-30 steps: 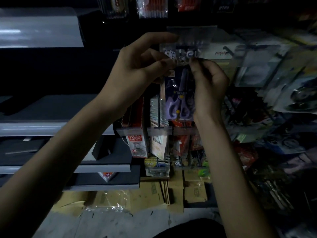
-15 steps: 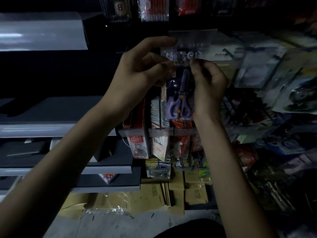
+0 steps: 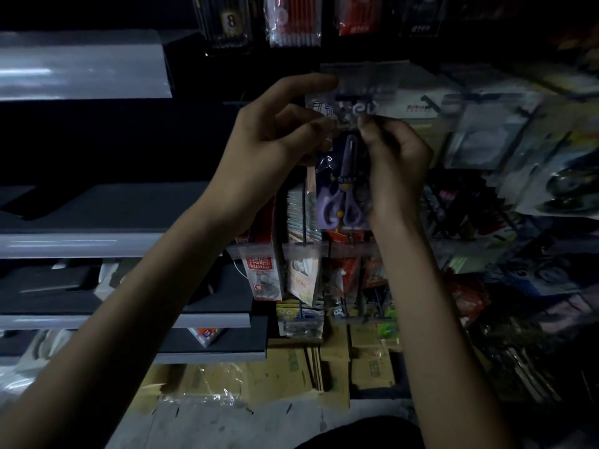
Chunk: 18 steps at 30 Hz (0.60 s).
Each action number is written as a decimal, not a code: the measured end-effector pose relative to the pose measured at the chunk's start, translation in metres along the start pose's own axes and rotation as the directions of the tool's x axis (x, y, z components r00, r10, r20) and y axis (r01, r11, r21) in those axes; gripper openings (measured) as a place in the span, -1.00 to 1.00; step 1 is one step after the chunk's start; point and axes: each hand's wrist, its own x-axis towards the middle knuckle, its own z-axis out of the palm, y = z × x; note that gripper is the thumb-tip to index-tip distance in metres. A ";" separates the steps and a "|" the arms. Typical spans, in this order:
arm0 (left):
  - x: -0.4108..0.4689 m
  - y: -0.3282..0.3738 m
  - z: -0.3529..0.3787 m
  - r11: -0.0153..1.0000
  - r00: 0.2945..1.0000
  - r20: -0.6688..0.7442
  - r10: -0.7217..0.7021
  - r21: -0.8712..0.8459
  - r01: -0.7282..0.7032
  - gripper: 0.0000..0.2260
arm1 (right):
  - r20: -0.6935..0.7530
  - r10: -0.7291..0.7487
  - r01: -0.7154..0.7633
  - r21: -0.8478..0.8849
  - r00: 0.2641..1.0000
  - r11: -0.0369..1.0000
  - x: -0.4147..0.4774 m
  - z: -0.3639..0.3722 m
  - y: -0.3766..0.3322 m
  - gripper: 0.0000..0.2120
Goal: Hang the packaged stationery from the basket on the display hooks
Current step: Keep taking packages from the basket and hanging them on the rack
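A clear pack of purple scissors (image 3: 343,196) hangs upright between my hands in front of the display wall. My left hand (image 3: 275,137) pinches the pack's top left edge, its index finger stretched toward the clear price-tag holder (image 3: 366,77) at the tip of a display hook. My right hand (image 3: 395,157) pinches the pack's top right edge, just under the printed header (image 3: 343,108). The hook's rod is hidden behind the header and the tag. The basket is out of view.
Grey shelves (image 3: 81,244) stand to the left. Pen packs (image 3: 293,24) hang above, and red and beige packs (image 3: 262,273) hang on lower hooks under my hands. Crowded hanging goods (image 3: 518,163) fill the right side. Flattened cardboard (image 3: 291,371) lies on the floor.
Both hands and the scissors pack have held nearly the same place at the hook tip; the view shifted slightly downward in the frame.
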 end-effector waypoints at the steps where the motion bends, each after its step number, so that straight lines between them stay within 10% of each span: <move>1: 0.000 0.000 0.001 1.000 1.000 -0.007 0.003 -0.004 -0.003 -0.67 | -0.003 -0.001 0.001 -0.001 1.000 1.000 0.000 0.001 0.000 -0.81; 18: 0.001 0.000 0.013 0.999 0.998 -0.059 0.000 -0.041 -0.002 -0.68 | -0.020 -0.017 0.017 -0.025 1.000 1.000 0.006 0.002 0.014 -0.82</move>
